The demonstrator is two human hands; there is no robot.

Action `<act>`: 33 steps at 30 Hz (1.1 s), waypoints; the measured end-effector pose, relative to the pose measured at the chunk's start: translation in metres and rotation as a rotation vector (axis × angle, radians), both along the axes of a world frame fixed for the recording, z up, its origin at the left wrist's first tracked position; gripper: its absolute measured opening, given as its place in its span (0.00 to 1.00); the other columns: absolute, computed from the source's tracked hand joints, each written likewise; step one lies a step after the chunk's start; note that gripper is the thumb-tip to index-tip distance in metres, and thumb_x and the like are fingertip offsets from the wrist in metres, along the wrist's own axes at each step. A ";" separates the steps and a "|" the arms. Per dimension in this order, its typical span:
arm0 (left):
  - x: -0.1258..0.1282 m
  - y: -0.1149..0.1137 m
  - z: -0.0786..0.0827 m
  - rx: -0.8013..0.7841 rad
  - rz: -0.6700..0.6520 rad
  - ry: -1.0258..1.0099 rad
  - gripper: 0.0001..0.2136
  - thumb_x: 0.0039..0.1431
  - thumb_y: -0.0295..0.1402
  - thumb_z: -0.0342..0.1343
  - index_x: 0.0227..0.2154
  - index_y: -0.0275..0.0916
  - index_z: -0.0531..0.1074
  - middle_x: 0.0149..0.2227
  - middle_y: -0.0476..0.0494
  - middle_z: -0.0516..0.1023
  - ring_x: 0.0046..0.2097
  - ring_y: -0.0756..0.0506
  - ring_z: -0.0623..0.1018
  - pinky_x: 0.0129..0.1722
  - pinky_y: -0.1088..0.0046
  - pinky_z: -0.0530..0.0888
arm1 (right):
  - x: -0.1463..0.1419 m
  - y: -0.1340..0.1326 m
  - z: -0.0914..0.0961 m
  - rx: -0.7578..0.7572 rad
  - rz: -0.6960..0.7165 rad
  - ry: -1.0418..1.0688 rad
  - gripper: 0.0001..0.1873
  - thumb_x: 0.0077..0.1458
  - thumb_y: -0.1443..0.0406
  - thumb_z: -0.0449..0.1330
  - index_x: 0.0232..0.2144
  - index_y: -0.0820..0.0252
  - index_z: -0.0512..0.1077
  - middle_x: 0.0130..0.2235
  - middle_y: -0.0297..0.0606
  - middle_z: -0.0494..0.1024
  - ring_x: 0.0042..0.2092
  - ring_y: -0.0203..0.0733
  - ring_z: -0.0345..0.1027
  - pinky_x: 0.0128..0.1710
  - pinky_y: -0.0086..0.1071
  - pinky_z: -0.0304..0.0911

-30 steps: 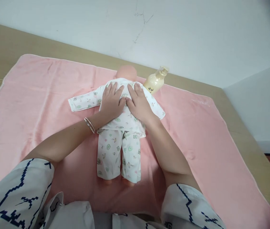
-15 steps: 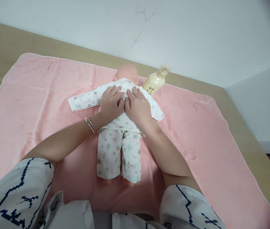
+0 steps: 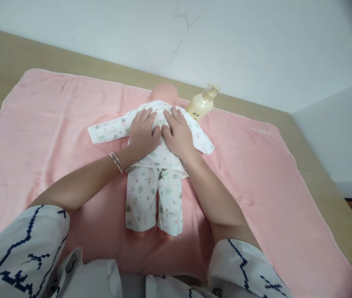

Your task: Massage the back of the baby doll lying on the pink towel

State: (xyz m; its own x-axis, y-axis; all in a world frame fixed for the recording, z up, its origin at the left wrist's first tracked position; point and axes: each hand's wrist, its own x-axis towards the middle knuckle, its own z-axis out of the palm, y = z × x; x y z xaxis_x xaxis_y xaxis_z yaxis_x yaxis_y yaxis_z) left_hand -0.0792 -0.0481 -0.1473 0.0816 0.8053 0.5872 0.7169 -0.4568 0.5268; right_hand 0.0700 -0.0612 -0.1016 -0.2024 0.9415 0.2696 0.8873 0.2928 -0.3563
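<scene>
A baby doll lies in the middle of a pink blanket, its bald head away from me and its feet towards me. No face shows on the head. It wears a white patterned long-sleeved top and matching trousers. My left hand rests flat on the left of the top's upper part, fingers pointing away. On the right of it lies my right hand, palm down with the fingers spread. A narrow gap separates the two thumbs. Both hands hold nothing.
Beside the doll's head, on the right, is a pale yellow pump bottle. The pink blanket covers much of a wooden table, whose right edge runs down to the corner. A white wall rises behind.
My right hand has shifted slightly away from me and its fingers have spread over the top. The thumbs have moved apart a little. My left hand has hardly moved.
</scene>
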 end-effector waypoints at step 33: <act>0.000 0.002 0.002 0.050 -0.059 0.045 0.15 0.65 0.35 0.50 0.51 0.40 0.75 0.62 0.39 0.74 0.66 0.36 0.69 0.67 0.51 0.63 | 0.001 -0.004 0.006 0.066 0.027 -0.214 0.31 0.64 0.68 0.45 0.67 0.73 0.59 0.70 0.58 0.60 0.72 0.58 0.50 0.70 0.55 0.50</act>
State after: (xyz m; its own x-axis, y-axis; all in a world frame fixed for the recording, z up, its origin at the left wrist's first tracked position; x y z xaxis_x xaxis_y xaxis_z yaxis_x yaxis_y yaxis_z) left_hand -0.0793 -0.0463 -0.1457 0.1552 0.7678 0.6217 0.7101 -0.5242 0.4701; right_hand 0.0708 -0.0656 -0.0960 -0.2868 0.9167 0.2783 0.9321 0.3341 -0.1398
